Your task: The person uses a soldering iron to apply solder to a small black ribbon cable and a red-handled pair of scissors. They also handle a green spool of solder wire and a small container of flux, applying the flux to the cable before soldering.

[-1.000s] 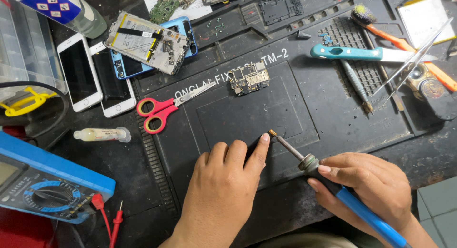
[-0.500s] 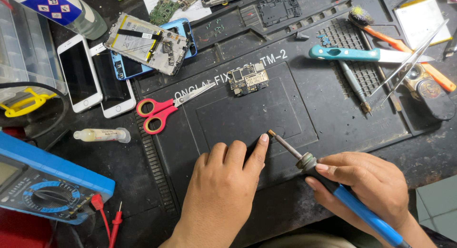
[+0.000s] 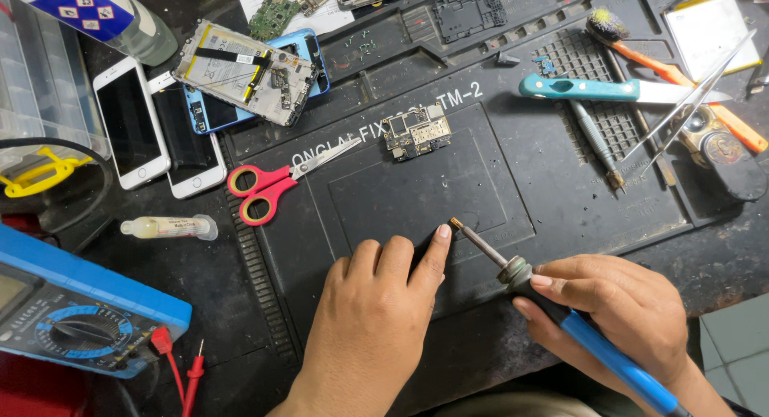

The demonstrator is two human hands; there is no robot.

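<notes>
The right hand (image 3: 617,321) has its grip clamped on a blue-handled soldering iron (image 3: 561,309), whose tip lies just beside the left hand's (image 3: 376,321) index fingertip. That left hand rests flat on the black repair mat (image 3: 497,185), grip apart and holding nothing. A slip could bring the hot tip against the finger. The small circuit board (image 3: 416,132) lies farther off, well apart from the iron.

Both hands were bare, with no gloves, rings or watch. The left hand (image 3: 370,321) showed short, trimmed nails and a bare wrist with no sleeve in sight. The right hand (image 3: 621,313) was likewise uncovered, its nails short and its wrist bare.
</notes>
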